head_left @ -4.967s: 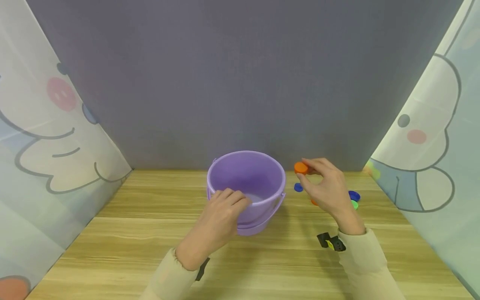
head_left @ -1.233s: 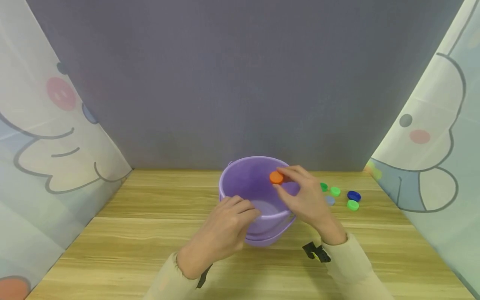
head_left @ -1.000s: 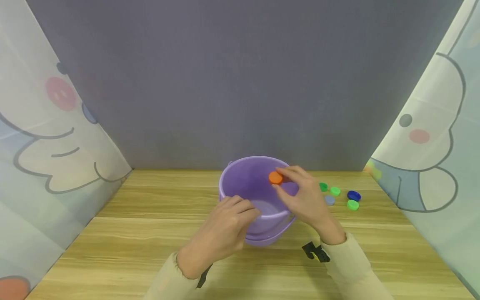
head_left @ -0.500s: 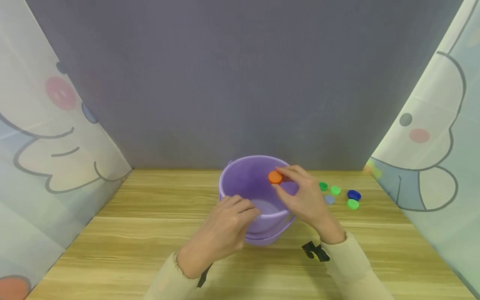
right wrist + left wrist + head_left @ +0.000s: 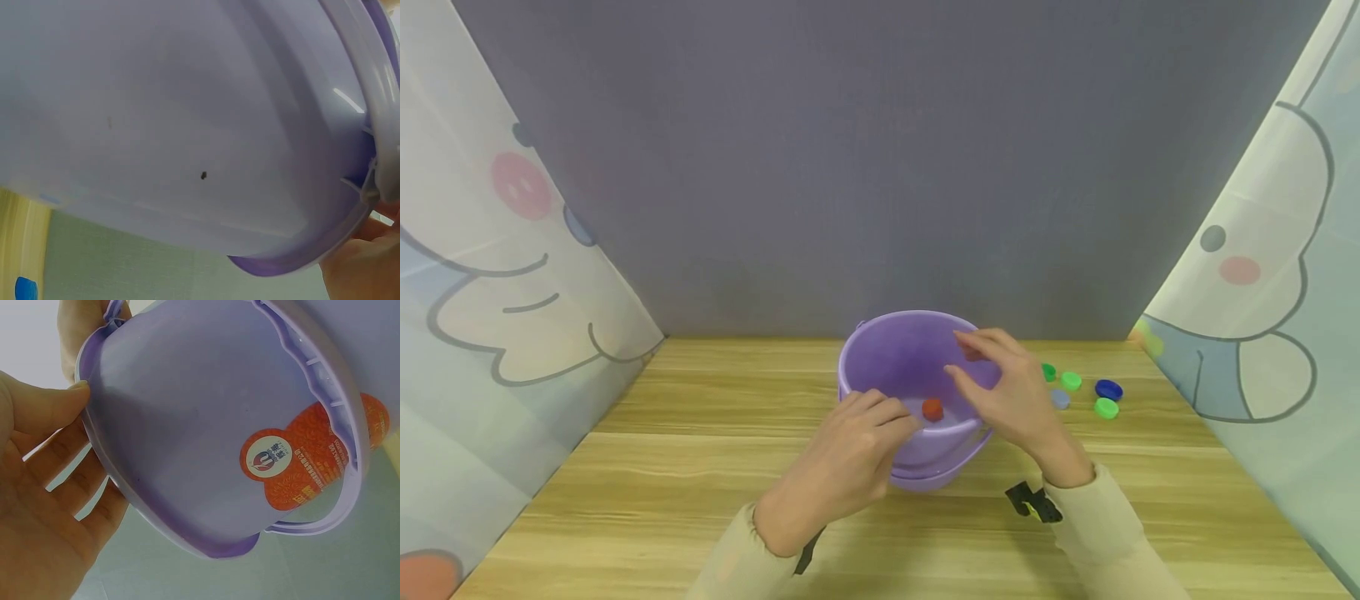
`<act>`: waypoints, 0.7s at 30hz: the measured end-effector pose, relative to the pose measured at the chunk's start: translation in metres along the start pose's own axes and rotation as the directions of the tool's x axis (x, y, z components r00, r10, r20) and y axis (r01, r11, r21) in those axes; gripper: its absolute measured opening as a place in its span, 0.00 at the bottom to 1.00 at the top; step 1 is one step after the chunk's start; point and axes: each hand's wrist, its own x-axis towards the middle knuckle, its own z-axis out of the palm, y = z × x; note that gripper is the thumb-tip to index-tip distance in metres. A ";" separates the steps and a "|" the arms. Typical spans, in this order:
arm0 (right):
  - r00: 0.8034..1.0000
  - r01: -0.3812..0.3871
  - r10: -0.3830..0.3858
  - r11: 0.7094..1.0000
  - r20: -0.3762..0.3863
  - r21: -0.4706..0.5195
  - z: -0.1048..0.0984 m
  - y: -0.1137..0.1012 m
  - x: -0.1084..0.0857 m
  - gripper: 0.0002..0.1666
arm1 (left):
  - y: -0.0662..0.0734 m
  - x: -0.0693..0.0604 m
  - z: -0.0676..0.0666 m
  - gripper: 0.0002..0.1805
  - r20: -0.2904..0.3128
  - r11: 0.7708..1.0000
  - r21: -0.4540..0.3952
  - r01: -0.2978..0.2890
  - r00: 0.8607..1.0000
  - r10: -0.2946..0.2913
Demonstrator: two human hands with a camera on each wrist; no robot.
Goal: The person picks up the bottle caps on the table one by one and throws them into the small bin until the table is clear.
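Observation:
A purple bucket (image 5: 880,354) stands on the wooden table, its mouth facing the head camera. My left hand (image 5: 842,454) grips the near-left rim; in the left wrist view the thumb of that hand (image 5: 50,462) presses one side of the rim, with the fingers on the other. An orange cap (image 5: 932,409) is inside the bucket, low down near the front wall. Over the right part of the mouth is my right hand (image 5: 1018,400), thumb and fingertips parted with nothing between them. In the right wrist view the bucket wall (image 5: 156,125) hides most of that hand (image 5: 362,262).
Right of the bucket lie a dark green cap (image 5: 1048,372), two light green caps (image 5: 1071,382), a pale blue cap (image 5: 1060,399) and a dark blue cap (image 5: 1108,390). A grey panel (image 5: 887,167) rises behind the table (image 5: 700,467). Patterned cloths flank it.
The orange cap has left my right fingers and is down inside the bucket. Earlier, the bucket and my left hand moved rightward, and my right hand came over the mouth with the cap.

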 end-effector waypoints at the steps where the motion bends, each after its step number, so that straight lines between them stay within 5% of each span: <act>1: 1.000 0.002 -0.002 1.000 -0.005 -0.001 0.000 0.000 0.000 0.26 | 0.000 0.000 0.000 0.17 -0.001 1.000 0.003 0.000 1.000 0.000; 21: 0.999 -0.002 0.001 1.000 -0.040 -0.017 -0.011 0.003 0.003 0.25 | 0.001 0.000 -0.002 0.17 0.016 1.000 0.010 0.012 1.000 -0.012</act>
